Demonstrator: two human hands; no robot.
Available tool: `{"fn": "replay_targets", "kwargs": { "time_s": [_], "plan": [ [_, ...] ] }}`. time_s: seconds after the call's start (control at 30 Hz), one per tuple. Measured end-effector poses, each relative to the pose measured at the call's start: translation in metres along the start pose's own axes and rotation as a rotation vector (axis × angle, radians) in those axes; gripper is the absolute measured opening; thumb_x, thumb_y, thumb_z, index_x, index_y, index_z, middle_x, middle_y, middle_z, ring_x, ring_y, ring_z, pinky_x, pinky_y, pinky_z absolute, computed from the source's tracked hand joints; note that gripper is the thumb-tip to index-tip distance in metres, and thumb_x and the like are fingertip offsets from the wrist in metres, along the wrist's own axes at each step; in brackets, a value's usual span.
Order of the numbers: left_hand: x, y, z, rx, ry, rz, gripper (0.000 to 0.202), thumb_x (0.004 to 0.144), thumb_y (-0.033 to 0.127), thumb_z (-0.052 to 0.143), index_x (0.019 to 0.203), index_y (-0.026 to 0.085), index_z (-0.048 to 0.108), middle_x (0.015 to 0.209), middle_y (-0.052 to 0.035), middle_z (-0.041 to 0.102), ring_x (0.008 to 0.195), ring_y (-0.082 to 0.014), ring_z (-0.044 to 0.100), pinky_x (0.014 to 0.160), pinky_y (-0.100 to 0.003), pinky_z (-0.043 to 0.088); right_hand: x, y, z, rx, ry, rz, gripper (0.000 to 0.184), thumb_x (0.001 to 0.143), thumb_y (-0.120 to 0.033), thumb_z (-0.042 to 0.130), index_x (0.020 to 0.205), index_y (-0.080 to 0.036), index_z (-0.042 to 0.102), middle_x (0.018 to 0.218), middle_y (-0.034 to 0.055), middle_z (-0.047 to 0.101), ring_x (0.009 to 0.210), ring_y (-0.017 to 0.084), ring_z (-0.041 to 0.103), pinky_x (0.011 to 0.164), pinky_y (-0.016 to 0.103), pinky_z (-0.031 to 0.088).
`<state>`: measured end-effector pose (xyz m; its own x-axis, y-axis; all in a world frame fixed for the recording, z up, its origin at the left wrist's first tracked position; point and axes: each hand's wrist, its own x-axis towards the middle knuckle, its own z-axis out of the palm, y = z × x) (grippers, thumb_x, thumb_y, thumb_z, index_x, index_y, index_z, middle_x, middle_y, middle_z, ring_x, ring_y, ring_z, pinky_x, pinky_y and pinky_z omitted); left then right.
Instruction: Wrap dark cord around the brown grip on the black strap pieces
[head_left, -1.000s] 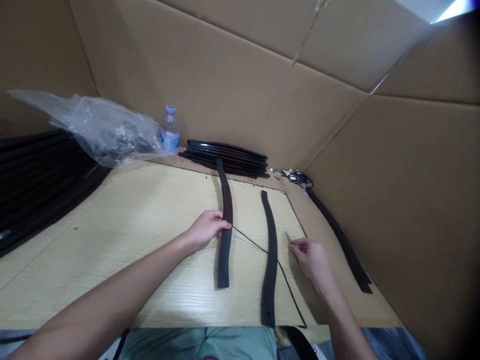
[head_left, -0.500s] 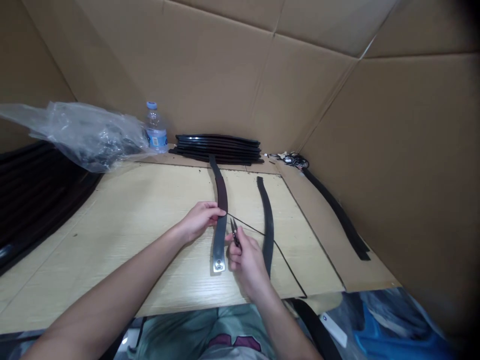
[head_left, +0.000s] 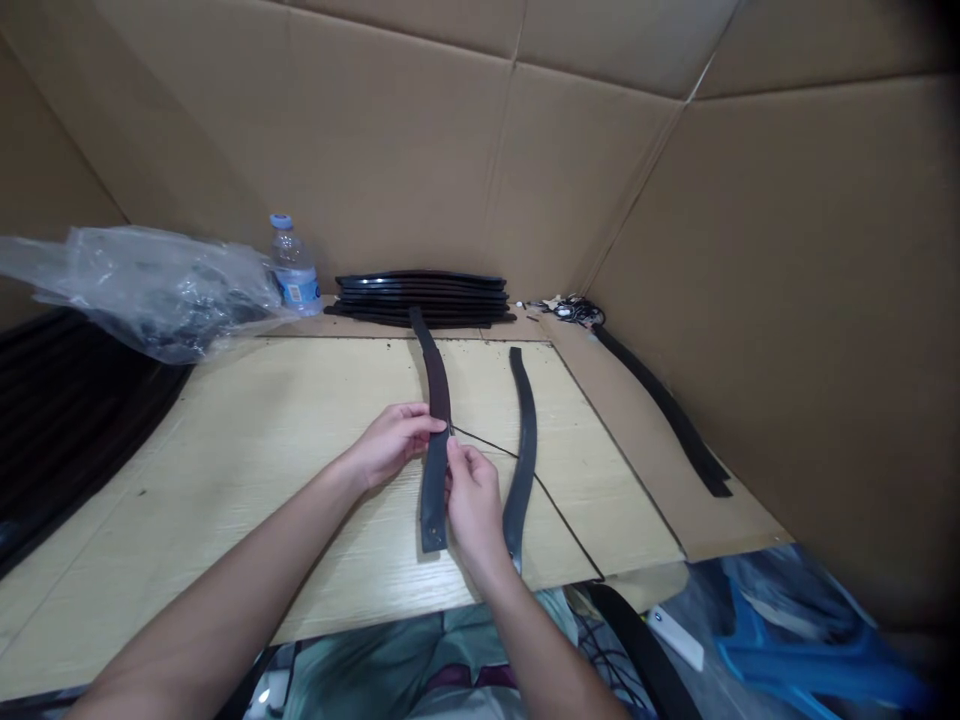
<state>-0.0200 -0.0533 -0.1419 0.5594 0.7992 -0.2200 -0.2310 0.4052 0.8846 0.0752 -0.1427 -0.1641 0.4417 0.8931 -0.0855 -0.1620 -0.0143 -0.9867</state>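
Note:
A long, dark, curved strap (head_left: 434,490) lies lengthwise in front of me, with a brownish-black section in its upper middle. My left hand (head_left: 397,440) pinches it from the left, thumb on top. Against its right edge, my right hand (head_left: 474,490) is closed round small thread snips (head_left: 451,428); only the tip shows and the rest is hidden by my fingers. From the strap near both hands, a thin black cord (head_left: 487,442) runs right and down to the table's front edge. A second dark strap (head_left: 528,420) lies just right of my right hand, across the cord's path.
Dark strips (head_left: 420,295) are stacked at the back beside a water bottle (head_left: 295,270) and a clear plastic bag (head_left: 172,285). More dark strips (head_left: 67,430) lie at left. At right are a tangle of cord scraps (head_left: 570,310) and another strap (head_left: 660,405). Cardboard walls (head_left: 405,140) enclose the table.
My right hand has moved up and left, bringing the snips against the strap's edge. The strap's near end shows a dark face instead of the shiny metal plate. My left hand keeps its pinch.

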Motion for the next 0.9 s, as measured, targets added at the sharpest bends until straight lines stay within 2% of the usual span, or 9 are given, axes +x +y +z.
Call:
{"fn": "replay_targets", "kwargs": {
  "time_s": [0.3,0.63,0.9],
  "plan": [
    [-0.0022,0.0004,0.0024,-0.011,-0.005,0.004,0.012,0.067,0.010,0.073,0.070,0.012,0.061,0.067,0.0012,0.058,0.058,-0.0072,0.054,0.056,-0.020,0.041,0.0027,-0.0031,-0.0036,-0.149,0.049,-0.102,0.042,0.083,-0.053,0.049,0.058,-0.018,0.052,0.046,-0.0057,0.042,0.043,0.011,0.035,0.043,0.024,0.028],
    [-0.0013,-0.0010,0.0001,0.023,-0.017,0.015,0.010,0.070,0.013,0.071,0.076,0.011,0.064,0.073,-0.0012,0.062,0.063,-0.0082,0.056,0.060,-0.021,0.043,0.0042,0.0020,-0.0036,-0.146,0.076,-0.103,0.043,0.082,-0.053,0.051,0.056,-0.019,0.050,0.045,-0.0060,0.039,0.041,0.010,0.034,0.041,0.024,0.026],
    [-0.0010,0.0006,0.0025,0.032,-0.001,0.009,0.013,0.066,0.014,0.073,0.076,0.010,0.066,0.072,-0.0026,0.064,0.064,-0.0100,0.058,0.062,-0.023,0.044,0.0031,-0.0017,-0.0044,-0.152,0.043,-0.139,0.043,0.083,-0.050,0.050,0.055,-0.018,0.054,0.045,-0.0043,0.044,0.042,0.011,0.036,0.041,0.024,0.028]
  ]
}}
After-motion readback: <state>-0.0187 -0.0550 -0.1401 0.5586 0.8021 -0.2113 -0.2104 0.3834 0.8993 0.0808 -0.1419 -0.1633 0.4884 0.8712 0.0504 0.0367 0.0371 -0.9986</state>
